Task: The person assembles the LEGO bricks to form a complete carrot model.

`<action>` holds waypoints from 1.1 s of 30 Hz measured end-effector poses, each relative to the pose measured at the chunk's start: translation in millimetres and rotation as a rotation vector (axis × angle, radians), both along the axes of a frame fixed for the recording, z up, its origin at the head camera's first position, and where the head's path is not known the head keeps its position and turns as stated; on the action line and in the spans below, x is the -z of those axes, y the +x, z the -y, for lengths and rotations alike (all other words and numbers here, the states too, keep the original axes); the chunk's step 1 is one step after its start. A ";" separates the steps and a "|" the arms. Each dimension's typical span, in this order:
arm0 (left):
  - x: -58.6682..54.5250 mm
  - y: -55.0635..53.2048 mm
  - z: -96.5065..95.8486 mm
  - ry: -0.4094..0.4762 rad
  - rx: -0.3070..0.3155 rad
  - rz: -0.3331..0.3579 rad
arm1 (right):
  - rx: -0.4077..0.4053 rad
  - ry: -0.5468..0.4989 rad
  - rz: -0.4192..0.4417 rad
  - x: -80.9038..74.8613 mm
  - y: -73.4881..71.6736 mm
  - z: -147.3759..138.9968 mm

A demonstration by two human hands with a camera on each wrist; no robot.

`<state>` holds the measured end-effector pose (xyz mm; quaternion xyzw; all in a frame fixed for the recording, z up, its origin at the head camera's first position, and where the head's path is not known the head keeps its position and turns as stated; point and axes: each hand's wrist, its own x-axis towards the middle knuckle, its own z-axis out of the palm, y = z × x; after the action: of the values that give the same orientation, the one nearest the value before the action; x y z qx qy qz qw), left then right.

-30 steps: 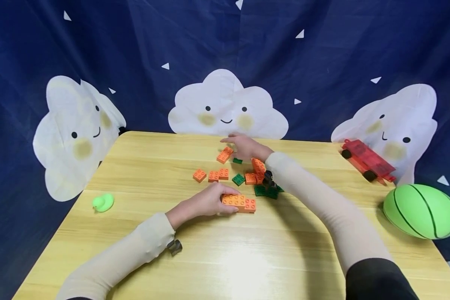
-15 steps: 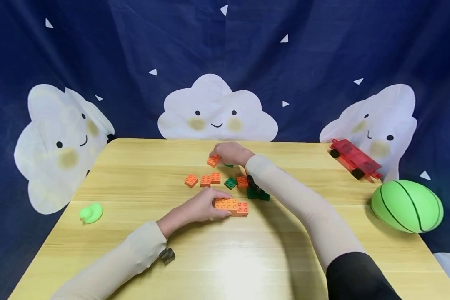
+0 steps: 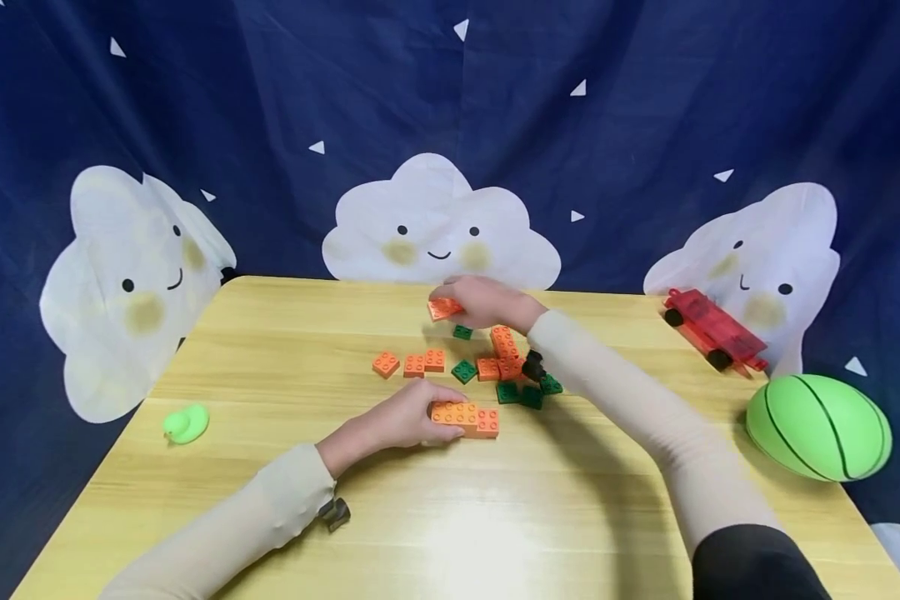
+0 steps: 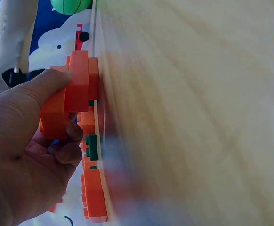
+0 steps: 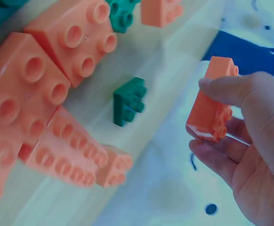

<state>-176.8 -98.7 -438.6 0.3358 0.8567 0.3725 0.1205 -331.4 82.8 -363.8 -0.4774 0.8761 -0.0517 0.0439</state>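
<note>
My left hand point(image 3: 408, 415) grips a joined row of orange bricks point(image 3: 465, 419) near the table's middle. In the left wrist view, the thumb presses along the top of these bricks point(image 4: 77, 84). Farther back, my right hand point(image 3: 487, 302) pinches an orange toy brick point(image 3: 444, 309) above the table. The right wrist view shows this brick point(image 5: 210, 106) between thumb and fingers, its studs turned toward the palm. Below that hand lies a small green brick point(image 3: 462, 332). Several loose orange bricks point(image 3: 414, 365) and green bricks point(image 3: 531, 397) lie between the hands.
A green toy duck point(image 3: 187, 423) is at the table's left. On the right are a red toy car point(image 3: 714, 329) and a green ball point(image 3: 817, 427). Behind the wooden table point(image 3: 270, 333) hangs a dark blue curtain point(image 3: 270, 83) with white clouds.
The right hand, its index finger extended a second ago, has taken hold of an orange brick at the back and raised it off the table. The left hand keeps its grip on the joined bricks.
</note>
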 end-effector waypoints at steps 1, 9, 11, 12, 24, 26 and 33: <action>0.8 -0.1 -0.5 0.005 0.002 -0.002 | -0.002 -0.015 0.005 -4.5 3.4 -5.2; 1.2 -1.2 -3.3 -0.008 0.007 0.001 | -0.057 -0.237 0.055 -22.1 32.7 -52.5; 0.6 -1.1 -3.5 0.000 0.010 -0.001 | -0.062 -0.288 0.062 -23.5 41.8 -63.2; 0.2 -1.0 -3.5 0.004 0.009 0.000 | -0.064 -0.313 0.064 -23.5 46.4 -68.4; -4.2 -1.0 -3.4 0.011 -0.009 0.034 | -0.022 -0.425 0.175 6.4 103.1 -110.6; -5.4 -1.3 -3.6 0.008 -0.010 0.037 | -0.027 -0.426 0.172 12.9 109.2 -111.0; -5.4 -1.0 -3.2 -0.003 -0.014 0.044 | -0.050 -0.445 0.236 34.1 125.6 -104.8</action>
<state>-177.8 -95.5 -433.1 0.3213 0.8569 0.3792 0.1371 -205.8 187.6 -397.9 -0.4876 0.8198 -0.2976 0.0408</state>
